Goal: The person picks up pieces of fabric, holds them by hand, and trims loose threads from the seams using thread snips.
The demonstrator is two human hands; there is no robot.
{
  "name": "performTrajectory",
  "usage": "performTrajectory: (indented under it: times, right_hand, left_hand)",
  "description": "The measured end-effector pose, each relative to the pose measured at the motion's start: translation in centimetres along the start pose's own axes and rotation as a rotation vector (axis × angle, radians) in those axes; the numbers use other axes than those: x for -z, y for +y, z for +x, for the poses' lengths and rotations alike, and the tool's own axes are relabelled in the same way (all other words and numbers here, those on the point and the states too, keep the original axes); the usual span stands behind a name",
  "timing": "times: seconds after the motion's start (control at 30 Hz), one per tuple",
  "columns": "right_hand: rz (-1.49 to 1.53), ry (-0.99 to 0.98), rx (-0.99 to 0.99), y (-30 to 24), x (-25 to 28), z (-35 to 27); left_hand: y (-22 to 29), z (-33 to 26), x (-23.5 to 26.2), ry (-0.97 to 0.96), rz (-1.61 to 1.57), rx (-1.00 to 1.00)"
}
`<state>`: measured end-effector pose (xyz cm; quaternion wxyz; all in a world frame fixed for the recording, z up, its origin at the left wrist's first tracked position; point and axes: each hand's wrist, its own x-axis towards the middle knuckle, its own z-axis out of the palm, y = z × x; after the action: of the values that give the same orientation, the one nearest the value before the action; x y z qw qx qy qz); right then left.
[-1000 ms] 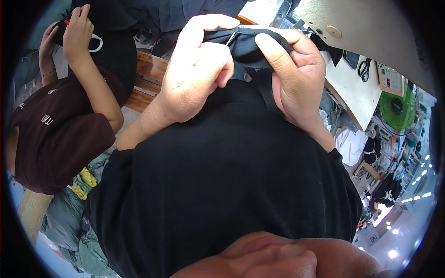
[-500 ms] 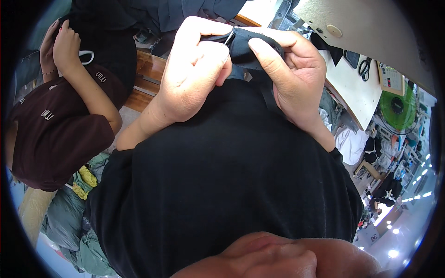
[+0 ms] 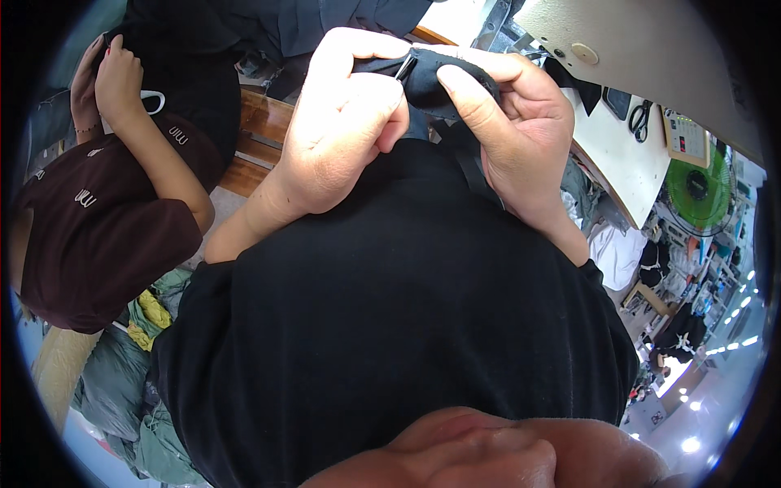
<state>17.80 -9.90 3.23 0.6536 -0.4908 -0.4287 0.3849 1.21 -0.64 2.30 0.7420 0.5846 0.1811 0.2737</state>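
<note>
Black cloth (image 3: 429, 88) sits between right fingers (image 3: 473, 93) (metal tool (image 3: 405, 67) in left fingers (image 3: 381, 99))

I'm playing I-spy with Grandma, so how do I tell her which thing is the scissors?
Find the white table, right of the person's right hand. Near its top in the picture, between a flat dark thing and a beige panel, lie the scissors. Unlike those two, they're black with finger loops.
</note>
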Motion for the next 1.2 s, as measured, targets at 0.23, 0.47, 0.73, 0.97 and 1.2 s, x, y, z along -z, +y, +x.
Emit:
performTrajectory:
  times: [0.23, 0.47, 0.73, 0.97, 1.2]
  right_hand:
    - [-0.166, -0.067, 0.071, 0.0, -0.1, -0.2]
    - [-0.049, -0.062, 0.025, 0.2, -0.1, -0.3]
    - [0.076, -0.002, 0.07, 0.4, -0.4, -0.1]
    - [-0.231, 0.007, 0.16, 0.1, 0.1, -0.2]
    - [0.047, -0.019, -0.213, -0.7, -0.2, 0.0]
  left_hand:
    - [-0.7, 0.0, 0.1, -0.006, 0.078, -0.072]
    - [-1.0, -0.1, -0.2, 0.018, 0.097, -0.166]
    - [-0.3, -0.2, 0.2, -0.005, -0.265, 0.022]
    - [-0.4, 0.1, -0.3, 0.183, -0.015, -0.007]
    - [-0.5, -0.1, -1.0, 0.284, -0.214, -0.103]
